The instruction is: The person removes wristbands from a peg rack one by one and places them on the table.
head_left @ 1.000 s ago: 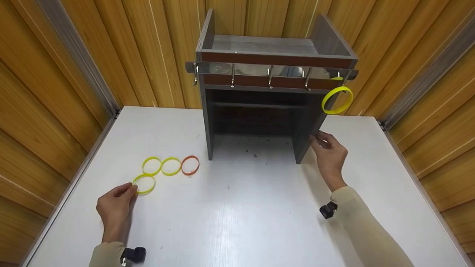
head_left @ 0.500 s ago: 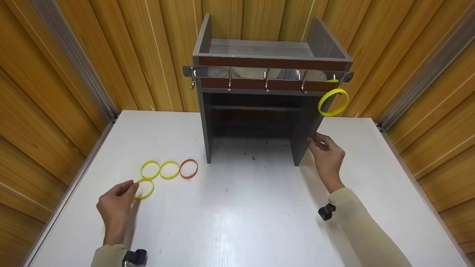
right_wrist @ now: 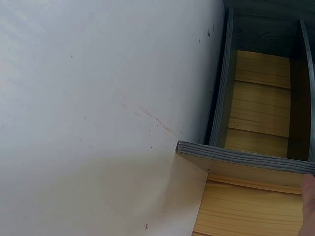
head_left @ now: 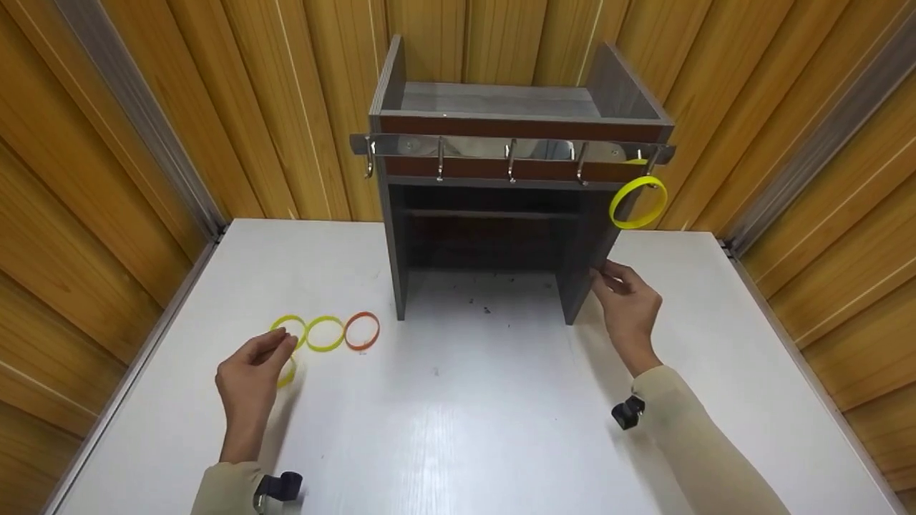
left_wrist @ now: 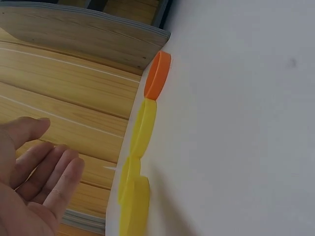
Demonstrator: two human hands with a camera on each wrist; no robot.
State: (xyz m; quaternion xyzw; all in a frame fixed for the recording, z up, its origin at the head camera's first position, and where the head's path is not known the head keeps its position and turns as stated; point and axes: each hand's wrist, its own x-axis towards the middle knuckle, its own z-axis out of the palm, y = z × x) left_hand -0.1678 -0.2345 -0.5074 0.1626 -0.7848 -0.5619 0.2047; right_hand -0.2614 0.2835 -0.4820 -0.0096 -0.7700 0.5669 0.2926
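Observation:
My left hand hovers over yellow rings on the white table, its thumb and fingers loosely bent with nothing between them. In the left wrist view that hand is apart from the rings. Partly covered by it are two yellow rings; a third yellow ring and an orange ring lie in line to the right. My right hand touches the right side panel of a grey shelf unit low near its front edge. One digit shows against that panel.
A metal rail with hooks runs across the unit's front. From its rightmost hook hangs a yellow ring. Wood-patterned walls enclose the white table, and small specks lie beneath the unit.
My left hand has lifted from the nearest yellow ring and moved right and forward above the rings. The right hand stays at the panel, while the head view has tilted slightly up.

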